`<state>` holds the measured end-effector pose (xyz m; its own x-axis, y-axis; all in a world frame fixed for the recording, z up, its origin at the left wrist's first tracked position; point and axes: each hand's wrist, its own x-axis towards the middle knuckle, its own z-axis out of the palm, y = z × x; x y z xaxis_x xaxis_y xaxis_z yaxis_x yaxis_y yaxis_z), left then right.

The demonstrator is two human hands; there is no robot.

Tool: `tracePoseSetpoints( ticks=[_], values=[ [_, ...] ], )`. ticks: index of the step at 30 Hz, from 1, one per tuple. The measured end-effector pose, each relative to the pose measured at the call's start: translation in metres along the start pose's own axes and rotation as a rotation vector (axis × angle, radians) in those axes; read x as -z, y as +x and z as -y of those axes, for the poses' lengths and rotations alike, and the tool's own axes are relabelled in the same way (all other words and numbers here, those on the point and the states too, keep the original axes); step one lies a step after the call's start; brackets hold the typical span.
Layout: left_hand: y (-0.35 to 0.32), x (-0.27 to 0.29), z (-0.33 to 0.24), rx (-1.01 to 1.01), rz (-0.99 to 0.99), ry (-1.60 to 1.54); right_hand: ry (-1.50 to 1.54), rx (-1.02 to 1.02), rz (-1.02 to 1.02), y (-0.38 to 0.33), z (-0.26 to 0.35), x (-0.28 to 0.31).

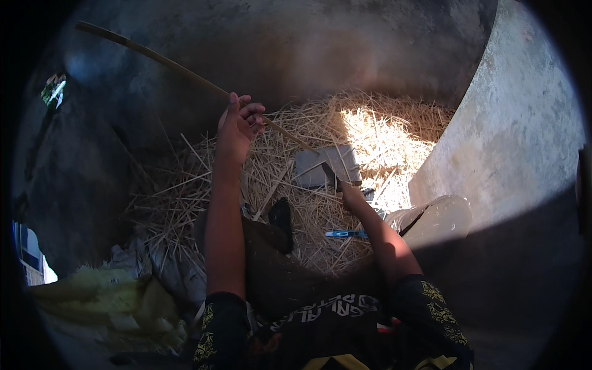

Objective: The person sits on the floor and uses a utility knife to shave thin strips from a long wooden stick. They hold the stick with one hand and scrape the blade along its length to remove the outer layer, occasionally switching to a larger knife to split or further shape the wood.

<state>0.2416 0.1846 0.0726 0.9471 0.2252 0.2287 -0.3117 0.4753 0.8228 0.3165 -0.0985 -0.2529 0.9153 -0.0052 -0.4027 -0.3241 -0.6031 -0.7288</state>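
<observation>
the left hand grips a long stick, which runs from the upper left of the frame, through the fingers, down to a grey block near the centre. below it, the right hand is closed round a knife.

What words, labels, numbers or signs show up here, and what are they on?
Black shirt: pale lettering across the front, which I won't copy out.
Blue object: any print is too small to read.
Stick, knife and grey block: no writing that I can see.
</observation>
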Motion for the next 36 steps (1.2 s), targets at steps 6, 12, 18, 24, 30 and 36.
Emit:
tracePoseSetpoints(
  ticks=[6, 12, 18, 24, 30, 36],
  values=[
    [-0.007, 0.018, -0.007, -0.234, -0.058, 0.996, 0.097, 0.309, -0.318, -0.073, 0.071, 0.042],
    [-0.009, 0.012, -0.003, -0.321, 0.008, 0.922, 0.611, 0.850, -0.362, -0.165, 0.150, 0.077],
    [-0.023, -0.016, -0.005, -0.316, 0.006, 1.128, 0.075, 0.610, -0.145, -0.129, 0.086, 0.021],
    [-0.019, -0.013, -0.003, -0.365, -0.022, 0.970, 0.028, 0.514, -0.185, -0.151, 0.126, 0.049],
    [-0.013, -0.006, 0.001, -0.428, -0.097, 0.799, 0.587, 0.221, 0.055, -0.137, 0.127, 0.053],
    [-0.018, -0.011, 0.003, -0.415, -0.175, 0.940, 0.367, 0.146, 0.146, -0.146, 0.138, 0.061]
  ],
)
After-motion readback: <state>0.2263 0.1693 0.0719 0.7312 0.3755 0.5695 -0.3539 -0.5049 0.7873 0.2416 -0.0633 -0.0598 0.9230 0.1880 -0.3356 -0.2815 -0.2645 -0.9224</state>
